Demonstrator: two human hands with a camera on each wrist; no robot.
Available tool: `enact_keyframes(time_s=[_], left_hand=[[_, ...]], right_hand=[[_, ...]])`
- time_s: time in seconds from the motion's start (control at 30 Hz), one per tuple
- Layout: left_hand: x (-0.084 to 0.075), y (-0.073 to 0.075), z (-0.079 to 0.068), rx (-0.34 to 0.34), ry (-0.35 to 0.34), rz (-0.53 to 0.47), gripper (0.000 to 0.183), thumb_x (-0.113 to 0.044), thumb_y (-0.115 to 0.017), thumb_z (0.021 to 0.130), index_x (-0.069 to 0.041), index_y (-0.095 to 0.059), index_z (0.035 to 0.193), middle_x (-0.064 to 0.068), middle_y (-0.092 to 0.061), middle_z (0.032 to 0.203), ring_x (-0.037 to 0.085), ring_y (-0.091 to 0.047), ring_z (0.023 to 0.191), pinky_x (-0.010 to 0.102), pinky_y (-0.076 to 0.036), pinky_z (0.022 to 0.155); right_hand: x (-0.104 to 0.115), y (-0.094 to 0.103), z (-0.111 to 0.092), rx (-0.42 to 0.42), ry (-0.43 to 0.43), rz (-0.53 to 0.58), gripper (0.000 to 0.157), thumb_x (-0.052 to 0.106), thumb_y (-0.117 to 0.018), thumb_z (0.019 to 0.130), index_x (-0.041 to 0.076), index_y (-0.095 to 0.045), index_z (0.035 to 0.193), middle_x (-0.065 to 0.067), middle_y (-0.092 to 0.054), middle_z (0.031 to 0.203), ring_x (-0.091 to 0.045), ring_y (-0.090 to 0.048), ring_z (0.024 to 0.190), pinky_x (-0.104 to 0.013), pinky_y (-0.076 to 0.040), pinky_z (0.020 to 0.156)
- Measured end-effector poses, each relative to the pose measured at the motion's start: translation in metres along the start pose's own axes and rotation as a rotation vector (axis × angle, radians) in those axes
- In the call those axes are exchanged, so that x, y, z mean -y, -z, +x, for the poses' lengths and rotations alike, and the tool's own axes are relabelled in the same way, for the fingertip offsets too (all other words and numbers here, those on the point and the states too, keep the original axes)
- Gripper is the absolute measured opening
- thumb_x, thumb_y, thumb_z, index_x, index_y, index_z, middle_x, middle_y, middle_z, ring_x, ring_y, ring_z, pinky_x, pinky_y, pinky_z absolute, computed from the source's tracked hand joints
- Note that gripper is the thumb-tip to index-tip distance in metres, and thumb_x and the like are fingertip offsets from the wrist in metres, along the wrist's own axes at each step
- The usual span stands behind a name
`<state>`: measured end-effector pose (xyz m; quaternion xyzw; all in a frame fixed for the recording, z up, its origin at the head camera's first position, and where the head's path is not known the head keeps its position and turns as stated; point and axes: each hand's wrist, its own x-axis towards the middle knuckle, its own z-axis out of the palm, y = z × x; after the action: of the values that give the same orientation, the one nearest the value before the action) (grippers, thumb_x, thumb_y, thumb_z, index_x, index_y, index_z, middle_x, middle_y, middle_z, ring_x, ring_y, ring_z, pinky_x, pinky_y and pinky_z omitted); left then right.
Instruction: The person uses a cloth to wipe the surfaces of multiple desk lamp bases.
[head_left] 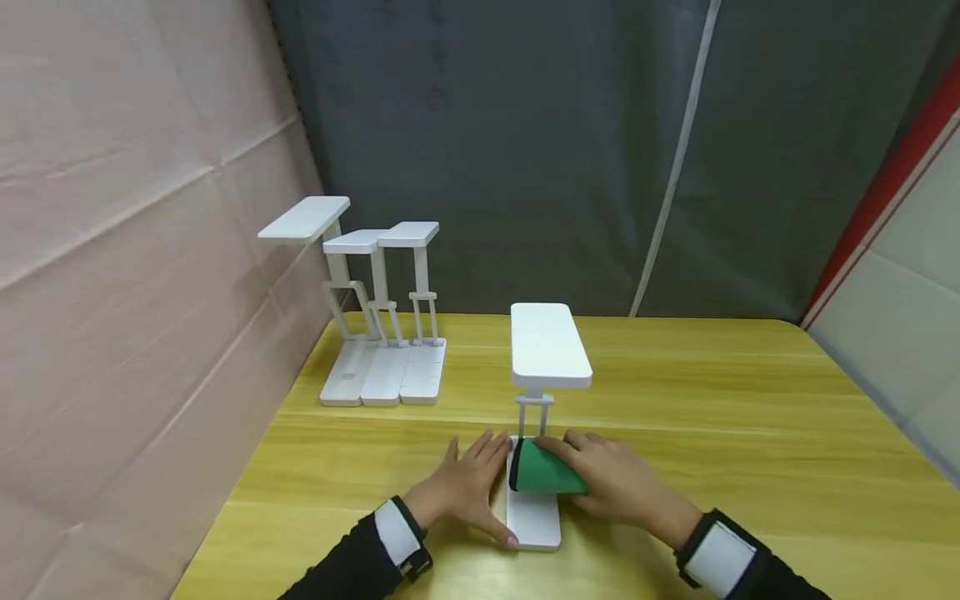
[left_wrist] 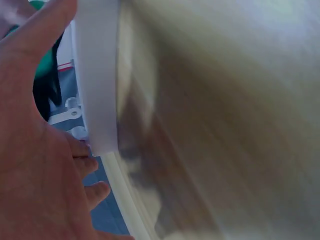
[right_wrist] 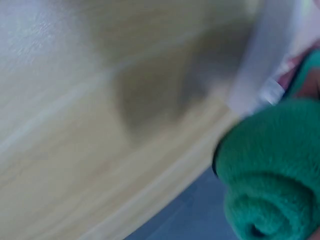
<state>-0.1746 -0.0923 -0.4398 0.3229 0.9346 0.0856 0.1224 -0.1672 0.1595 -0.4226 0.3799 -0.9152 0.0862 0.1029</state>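
In the head view a white folding stand (head_left: 551, 346) with a flat top panel and thin legs stands on the table. My right hand (head_left: 618, 479) grips a folded green cloth (head_left: 547, 468) with a black edge, which lies over the stand's white base (head_left: 534, 525). The right wrist view shows the fuzzy cloth (right_wrist: 270, 165) rolled up at one end. Along the base's left edge my left hand (head_left: 468, 487) rests with its fingers spread and straight, its thumb touching near the front corner. In the left wrist view the base's side (left_wrist: 97, 80) is close to the palm.
Behind on the left, three similar white stands (head_left: 382, 375) stand side by side, near the pale wall covering (head_left: 150, 292). A wooden table (head_left: 712, 433) carries everything. A dark grey curtain (head_left: 487, 150) hangs at its back edge.
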Motion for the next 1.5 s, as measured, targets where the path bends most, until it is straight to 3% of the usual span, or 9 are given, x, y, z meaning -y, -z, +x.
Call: enact_keyframes(time_s=[0.13, 0.27, 0.6, 0.93, 1.1, 1.2, 1.3, 1.4, 1.5], left_hand=[[-0.002, -0.001, 0.0, 0.009, 0.024, 0.043, 0.124, -0.075, -0.07, 0.061, -0.007, -0.02, 0.152, 0.005, -0.019, 0.158, 0.026, -0.014, 0.144, 0.067, -0.015, 0.106], [-0.003, 0.001, 0.0, 0.007, 0.027, 0.092, 0.125, -0.077, -0.068, 0.06, -0.007, -0.021, 0.152, 0.004, -0.02, 0.157, 0.025, -0.015, 0.144, 0.067, -0.014, 0.106], [-0.004, 0.002, 0.002, 0.012, 0.023, 0.122, 0.125, -0.08, -0.066, 0.06, -0.007, -0.022, 0.152, 0.005, -0.02, 0.157, 0.025, -0.015, 0.144, 0.067, -0.014, 0.105], [-0.005, 0.005, 0.003, 0.006, 0.029, 0.16, 0.125, -0.077, -0.07, 0.058, -0.007, -0.025, 0.151, 0.005, -0.023, 0.156, 0.025, -0.019, 0.143, 0.068, -0.018, 0.104], [-0.003, 0.005, 0.003, 0.004, 0.027, 0.137, 0.127, -0.078, -0.07, 0.057, -0.007, -0.024, 0.151, 0.005, -0.022, 0.157, 0.026, -0.018, 0.143, 0.069, -0.016, 0.104], [-0.002, 0.006, 0.003, 0.001, 0.034, 0.087, 0.127, -0.077, -0.071, 0.057, -0.008, -0.022, 0.152, 0.005, -0.021, 0.157, 0.026, -0.016, 0.144, 0.069, -0.013, 0.104], [-0.002, 0.005, 0.002, 0.008, 0.04, 0.06, 0.125, -0.078, -0.069, 0.059, -0.009, -0.022, 0.152, 0.006, -0.022, 0.157, 0.027, -0.015, 0.144, 0.069, -0.012, 0.104], [-0.002, 0.004, 0.002, 0.016, 0.046, 0.057, 0.124, -0.078, -0.068, 0.06, -0.008, -0.022, 0.152, 0.008, -0.024, 0.156, 0.028, -0.015, 0.143, 0.07, -0.014, 0.104], [-0.003, 0.003, 0.002, 0.013, 0.042, 0.026, 0.124, -0.076, -0.069, 0.061, -0.007, -0.022, 0.152, 0.009, -0.023, 0.156, 0.028, -0.015, 0.144, 0.071, -0.013, 0.103]], right_hand=[[0.002, -0.02, 0.003, 0.005, -0.046, -0.087, 0.078, 0.029, -0.082, 0.071, 0.025, -0.047, 0.14, -0.004, -0.062, 0.099, -0.02, -0.063, 0.073, -0.034, -0.053, 0.057], [0.004, -0.029, 0.002, 0.029, -0.101, -0.026, 0.081, 0.025, -0.08, 0.071, 0.025, -0.043, 0.143, -0.006, -0.063, 0.09, -0.015, -0.06, 0.063, -0.03, -0.049, 0.051], [0.011, -0.019, -0.002, 0.135, -0.066, 0.017, 0.075, 0.023, -0.08, 0.068, 0.024, -0.049, 0.137, 0.0, -0.06, 0.079, -0.008, -0.053, 0.058, -0.026, -0.043, 0.047], [0.029, -0.005, -0.026, 0.244, 0.028, 0.217, 0.084, 0.015, -0.079, 0.059, 0.032, -0.049, 0.135, 0.012, -0.06, 0.088, -0.001, -0.049, 0.065, -0.022, -0.04, 0.052], [0.024, 0.008, -0.015, 0.225, 0.05, 0.361, 0.079, 0.012, -0.078, 0.061, 0.026, -0.051, 0.134, 0.012, -0.062, 0.1, 0.0, -0.054, 0.078, -0.023, -0.045, 0.06], [0.018, 0.009, 0.003, 0.13, -0.023, 0.259, 0.075, 0.016, -0.08, 0.065, 0.021, -0.052, 0.135, 0.002, -0.064, 0.097, -0.008, -0.058, 0.075, -0.026, -0.048, 0.058], [0.015, -0.002, 0.018, 0.018, -0.067, 0.064, 0.078, 0.019, -0.082, 0.065, 0.023, -0.052, 0.136, -0.006, -0.064, 0.091, -0.015, -0.06, 0.065, -0.029, -0.049, 0.052], [0.016, -0.016, 0.023, -0.036, -0.063, -0.095, 0.079, 0.02, -0.083, 0.065, 0.026, -0.051, 0.137, -0.011, -0.064, 0.091, -0.02, -0.061, 0.061, -0.033, -0.05, 0.05], [0.018, -0.024, 0.022, -0.063, -0.039, -0.169, 0.075, 0.016, -0.081, 0.066, 0.026, -0.053, 0.135, -0.013, -0.063, 0.088, -0.022, -0.06, 0.059, -0.034, -0.05, 0.048]])
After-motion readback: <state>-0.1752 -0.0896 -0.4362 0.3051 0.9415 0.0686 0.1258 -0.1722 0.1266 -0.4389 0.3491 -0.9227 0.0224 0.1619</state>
